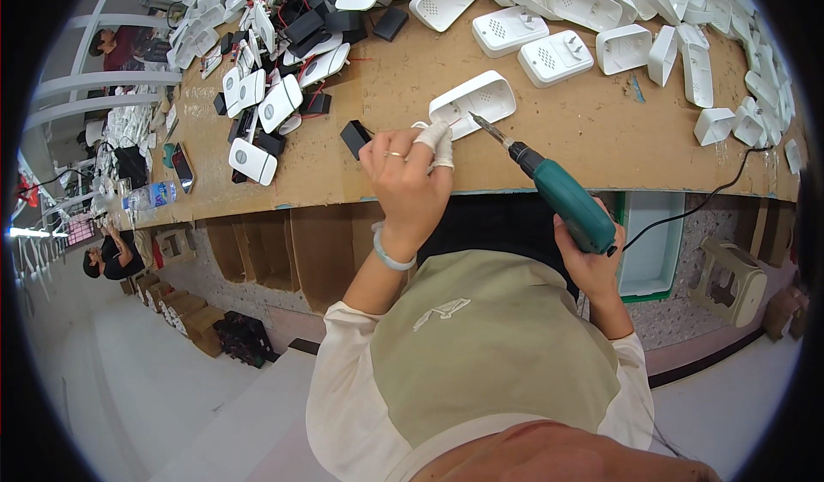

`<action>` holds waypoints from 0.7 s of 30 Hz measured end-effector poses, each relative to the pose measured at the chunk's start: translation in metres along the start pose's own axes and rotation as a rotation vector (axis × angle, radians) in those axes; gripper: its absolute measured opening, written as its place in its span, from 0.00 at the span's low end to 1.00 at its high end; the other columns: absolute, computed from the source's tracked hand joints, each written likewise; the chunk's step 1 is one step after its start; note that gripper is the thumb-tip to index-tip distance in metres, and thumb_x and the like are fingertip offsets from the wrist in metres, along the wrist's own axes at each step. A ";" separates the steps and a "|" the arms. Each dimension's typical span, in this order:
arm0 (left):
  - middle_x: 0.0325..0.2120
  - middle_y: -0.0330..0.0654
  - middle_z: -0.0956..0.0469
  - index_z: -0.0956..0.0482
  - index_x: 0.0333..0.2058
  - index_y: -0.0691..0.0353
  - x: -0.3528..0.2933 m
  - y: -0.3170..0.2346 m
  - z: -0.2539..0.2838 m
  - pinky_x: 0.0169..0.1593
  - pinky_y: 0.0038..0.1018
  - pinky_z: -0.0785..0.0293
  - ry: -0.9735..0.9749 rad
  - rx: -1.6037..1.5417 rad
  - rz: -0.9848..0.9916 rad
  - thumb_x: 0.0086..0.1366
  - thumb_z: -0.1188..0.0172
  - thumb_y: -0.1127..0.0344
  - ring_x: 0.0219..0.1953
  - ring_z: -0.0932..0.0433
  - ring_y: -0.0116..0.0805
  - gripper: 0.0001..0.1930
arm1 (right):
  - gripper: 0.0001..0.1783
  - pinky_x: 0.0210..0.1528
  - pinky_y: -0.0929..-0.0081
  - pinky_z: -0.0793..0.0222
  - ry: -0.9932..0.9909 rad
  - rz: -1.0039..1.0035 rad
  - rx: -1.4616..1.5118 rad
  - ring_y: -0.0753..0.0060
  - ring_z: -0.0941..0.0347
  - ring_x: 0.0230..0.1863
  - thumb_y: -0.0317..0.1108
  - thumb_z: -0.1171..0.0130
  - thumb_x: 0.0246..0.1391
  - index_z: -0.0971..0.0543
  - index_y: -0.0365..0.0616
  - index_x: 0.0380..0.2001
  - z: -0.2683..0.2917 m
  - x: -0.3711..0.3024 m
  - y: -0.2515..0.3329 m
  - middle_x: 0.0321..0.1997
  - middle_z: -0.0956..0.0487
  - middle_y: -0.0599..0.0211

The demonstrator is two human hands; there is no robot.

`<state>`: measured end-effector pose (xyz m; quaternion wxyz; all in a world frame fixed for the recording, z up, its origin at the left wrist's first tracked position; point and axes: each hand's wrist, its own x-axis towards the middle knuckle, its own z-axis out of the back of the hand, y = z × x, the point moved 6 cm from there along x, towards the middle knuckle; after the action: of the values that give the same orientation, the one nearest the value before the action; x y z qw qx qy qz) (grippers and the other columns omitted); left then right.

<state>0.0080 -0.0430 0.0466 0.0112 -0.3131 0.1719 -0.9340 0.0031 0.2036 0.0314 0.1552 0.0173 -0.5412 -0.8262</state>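
On the near part of the workbench lies an open white plastic shell (493,95), its hollow side up, with a small speaker grille inside. My left hand (405,169), with tape round some fingertips, has its fingers closed at the shell's near left edge; what lies under the fingertips is partly hidden. In my right hand (590,263) is a green electric screwdriver (570,203), gripped by its body. The bit slants up and left, its tip over the shell's hollow. Just left of my left hand sits a small black box (354,139).
White button units (279,104) with black boxes and red wires heap at the left. Two plug-backed shells (554,59) lie beyond, among many empty ones at the right. A phone (182,168) and bottle (150,196) stand far left. A black cable (712,192) crosses the bench edge.
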 end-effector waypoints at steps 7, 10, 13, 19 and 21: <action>0.33 0.37 0.22 0.18 0.33 0.60 0.001 -0.008 -0.012 0.50 0.41 0.43 0.034 0.264 -0.031 0.49 0.33 0.69 0.40 0.29 0.40 0.10 | 0.17 0.34 0.79 0.28 0.024 0.016 0.030 0.71 0.21 0.27 0.21 0.35 0.46 0.21 0.37 0.42 -0.009 0.004 -0.004 0.30 0.19 0.59; 0.33 0.37 0.23 0.18 0.31 0.60 0.001 -0.009 -0.015 0.50 0.42 0.44 -0.002 0.292 -0.045 0.47 0.33 0.68 0.40 0.29 0.40 0.10 | 0.17 0.34 0.78 0.27 0.036 -0.003 0.050 0.69 0.21 0.28 0.21 0.35 0.46 0.21 0.38 0.42 -0.013 0.007 -0.006 0.30 0.19 0.59; 0.32 0.37 0.23 0.18 0.31 0.59 0.001 -0.009 -0.016 0.49 0.41 0.44 -0.003 0.307 -0.042 0.47 0.33 0.68 0.40 0.29 0.40 0.10 | 0.17 0.35 0.77 0.27 0.044 -0.009 0.055 0.67 0.20 0.29 0.21 0.35 0.46 0.21 0.39 0.42 -0.016 0.009 -0.008 0.30 0.19 0.59; 0.31 0.36 0.23 0.18 0.31 0.59 0.001 -0.008 -0.016 0.48 0.41 0.44 -0.029 0.281 -0.032 0.47 0.32 0.67 0.38 0.29 0.39 0.10 | 0.17 0.36 0.77 0.27 0.056 -0.035 0.041 0.68 0.20 0.29 0.22 0.35 0.46 0.21 0.39 0.42 -0.021 0.010 -0.011 0.30 0.19 0.59; 0.30 0.37 0.23 0.18 0.31 0.59 0.000 -0.007 -0.015 0.47 0.41 0.44 -0.012 0.292 -0.014 0.47 0.32 0.67 0.38 0.29 0.39 0.10 | 0.16 0.36 0.77 0.27 0.060 -0.045 0.039 0.69 0.20 0.29 0.22 0.35 0.47 0.21 0.39 0.42 -0.022 0.010 -0.012 0.30 0.19 0.59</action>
<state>-0.0006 -0.0315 0.0376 0.0513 -0.3148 0.0323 -0.9472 -0.0047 0.1853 0.0127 0.1526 0.0573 -0.5516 -0.8180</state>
